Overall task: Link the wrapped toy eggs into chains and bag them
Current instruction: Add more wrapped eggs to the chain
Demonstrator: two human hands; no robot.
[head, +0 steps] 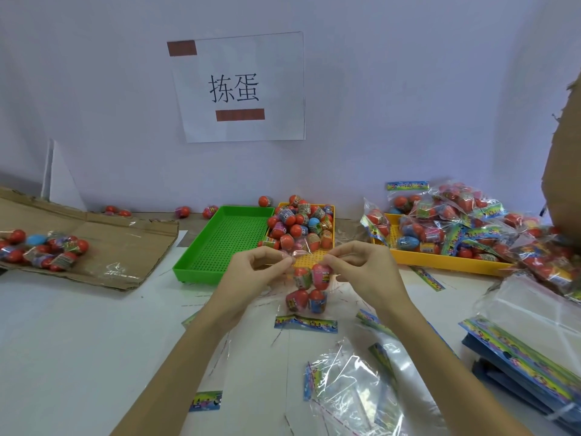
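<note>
A clear plastic bag [306,297] holding several wrapped toy eggs hangs upright over the white table, its printed header strip lying at the bottom. My left hand [251,278] pinches the bag's top edge on the left. My right hand [364,272] pinches the same edge on the right. Behind the hands, loose wrapped eggs [298,225] are heaped in a yellow tray [311,259].
An empty green tray [220,243] stands left of the yellow one. Filled bags [465,221] pile on another yellow tray [440,259] at the right. Empty bags [352,385] lie near me, stacked bags [528,341] at far right. Cardboard [103,247] with eggs lies left.
</note>
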